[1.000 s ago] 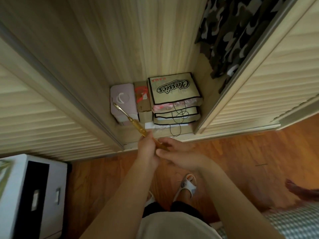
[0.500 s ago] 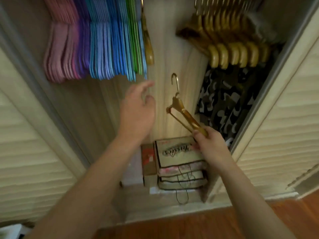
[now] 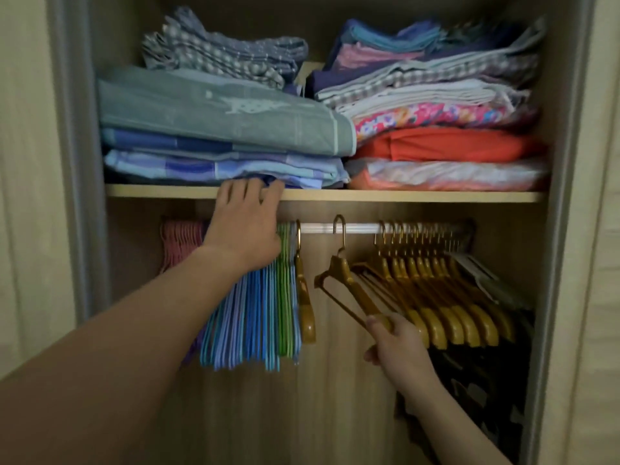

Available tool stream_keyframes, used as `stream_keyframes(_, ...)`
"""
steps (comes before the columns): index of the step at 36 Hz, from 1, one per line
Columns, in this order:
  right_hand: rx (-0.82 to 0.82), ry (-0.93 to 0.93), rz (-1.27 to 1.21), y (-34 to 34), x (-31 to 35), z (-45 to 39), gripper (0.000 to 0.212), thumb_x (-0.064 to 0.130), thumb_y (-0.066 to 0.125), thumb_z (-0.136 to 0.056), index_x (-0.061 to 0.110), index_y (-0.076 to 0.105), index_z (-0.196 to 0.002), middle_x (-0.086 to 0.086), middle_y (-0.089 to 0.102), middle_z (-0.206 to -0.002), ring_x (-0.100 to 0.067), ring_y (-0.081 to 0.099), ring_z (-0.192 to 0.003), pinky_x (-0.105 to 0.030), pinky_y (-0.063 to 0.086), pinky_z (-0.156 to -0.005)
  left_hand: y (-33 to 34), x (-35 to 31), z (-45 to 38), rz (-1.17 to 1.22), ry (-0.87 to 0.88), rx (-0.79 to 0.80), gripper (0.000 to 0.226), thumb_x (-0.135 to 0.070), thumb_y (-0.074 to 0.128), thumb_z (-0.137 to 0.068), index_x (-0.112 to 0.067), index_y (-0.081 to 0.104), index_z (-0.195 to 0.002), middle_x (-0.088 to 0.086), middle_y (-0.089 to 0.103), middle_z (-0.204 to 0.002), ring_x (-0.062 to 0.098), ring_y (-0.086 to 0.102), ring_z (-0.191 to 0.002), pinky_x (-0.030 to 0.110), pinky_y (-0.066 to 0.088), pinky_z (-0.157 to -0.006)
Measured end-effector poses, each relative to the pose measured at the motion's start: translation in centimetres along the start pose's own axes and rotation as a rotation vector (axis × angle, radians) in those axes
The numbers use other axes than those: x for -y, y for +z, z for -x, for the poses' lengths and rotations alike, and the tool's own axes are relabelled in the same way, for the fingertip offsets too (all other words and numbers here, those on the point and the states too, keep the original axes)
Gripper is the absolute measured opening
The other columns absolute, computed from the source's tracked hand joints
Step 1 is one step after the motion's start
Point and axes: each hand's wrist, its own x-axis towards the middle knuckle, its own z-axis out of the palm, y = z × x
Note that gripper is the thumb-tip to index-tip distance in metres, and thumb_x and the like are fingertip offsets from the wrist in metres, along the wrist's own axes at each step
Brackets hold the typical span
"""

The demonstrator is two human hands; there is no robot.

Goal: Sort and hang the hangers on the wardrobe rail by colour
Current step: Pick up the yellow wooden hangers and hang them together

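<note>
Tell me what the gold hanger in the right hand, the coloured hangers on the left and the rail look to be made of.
Gold hanger: probably wood or plastic with a glossy golden coat, judging by its thick shoulders; its hook looks like metal.
Coloured hangers: thin and flat, likely plastic or coated wire in pink, blue and green.
Rail: smooth pale tube, perhaps painted metal; blur leaves it open.

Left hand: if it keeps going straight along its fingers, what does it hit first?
The left hand points up and inward at the shelf edge; its fingertips already reach the folded blue bedding there. Depth is unclear.
</note>
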Motion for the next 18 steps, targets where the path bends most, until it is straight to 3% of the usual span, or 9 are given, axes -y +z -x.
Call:
stream_keyframes(3, 0.01, -0.009, 0.014, 1.1, 0.9, -2.4, 0.014, 0.036, 0.052, -0.103, 0.028, 0.06, -0.111, -0.003, 0.073, -0.082, -0.025, 0.073, -0.075, -0.047, 0.061, -0.077, 0.2, -0.1, -0.4, 0.019, -0.012, -0.015, 0.089, -0.039, 0.068, -0.076, -0.018, 0.029, -0.153, 0.016, 0.044, -0.14, 0.038, 0.038, -0.133, 0.05, 0.02, -0.12)
stream_keyframes(7, 0.02, -0.009, -0.021, 3.0, 1.3, -4.8, 0.018, 0.032, 0.05, -0.105, 0.024, 0.058, -0.119, -0.007, 0.072, -0.088, -0.029, 0.073, -0.083, -0.039, 0.06, -0.072, 0.4, 0.2, -0.7, 0.043, -0.002, 0.012, 0.092, -0.041, 0.066, -0.078, -0.022, 0.02, -0.155, 0.013, 0.037, -0.145, 0.036, 0.031, -0.138, 0.049, 0.015, -0.123)
stream_keyframes(12, 0.003, -0.032, -0.029, 4.9, 1.6, -6.9, 0.005, 0.031, 0.049, -0.105, 0.033, 0.051, -0.102, -0.008, 0.07, -0.094, -0.018, 0.069, -0.074, -0.028, 0.054, -0.063, 0.7, 0.4, -0.9, -0.007, 0.024, 0.036, 0.095, -0.045, 0.062, -0.079, -0.021, 0.01, -0.155, 0.012, 0.032, -0.146, 0.034, 0.027, -0.14, 0.05, 0.014, -0.123)
stream_keyframes(18, 0.081, 0.008, 0.096, 6.7, 0.4, -8.3, 0.015, 0.033, 0.05, -0.104, 0.023, 0.06, -0.102, -0.008, 0.068, -0.095, -0.019, 0.069, -0.078, -0.033, 0.058, -0.069, 1.1, 0.4, -0.9, -0.035, 0.02, 0.002, 0.094, -0.047, 0.059, -0.085, -0.021, 0.004, -0.156, 0.013, 0.026, -0.152, 0.036, 0.02, -0.146, 0.053, 0.008, -0.125)
